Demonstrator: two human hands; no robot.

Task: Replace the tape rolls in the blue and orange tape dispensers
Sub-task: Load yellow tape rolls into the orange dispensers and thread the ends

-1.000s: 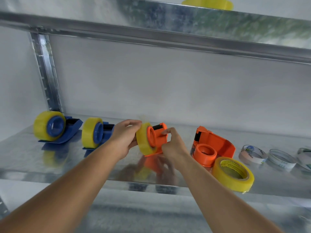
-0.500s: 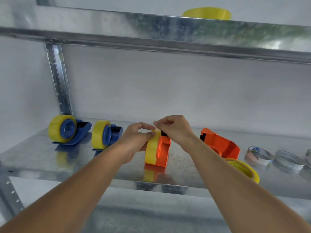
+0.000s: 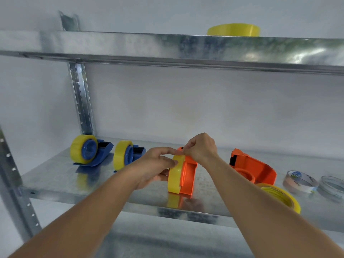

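Note:
An orange dispenser (image 3: 189, 175) loaded with a yellow tape roll (image 3: 175, 175) stands upright on the metal shelf (image 3: 93, 183). My left hand (image 3: 158, 164) holds the roll from the left, thumb on its top. My right hand (image 3: 202, 148) pinches at the top of the roll, by the dispenser's front. Two blue dispensers (image 3: 89, 152) (image 3: 128, 155) with yellow rolls stand at the left. A second orange dispenser (image 3: 251, 166) lies at the right without tape, its orange core (image 3: 245, 176) beside it.
A loose yellow roll (image 3: 279, 196) lies flat near the shelf's front edge at the right. Used cores (image 3: 299, 181) (image 3: 332, 186) lie further right. Another yellow roll (image 3: 233, 29) sits on the upper shelf (image 3: 167, 45). A steel upright (image 3: 81, 105) stands at the back left.
The orange dispenser with its roll has come down from my hands to stand on the shelf. My right hand has moved to the top of the roll and pinches there.

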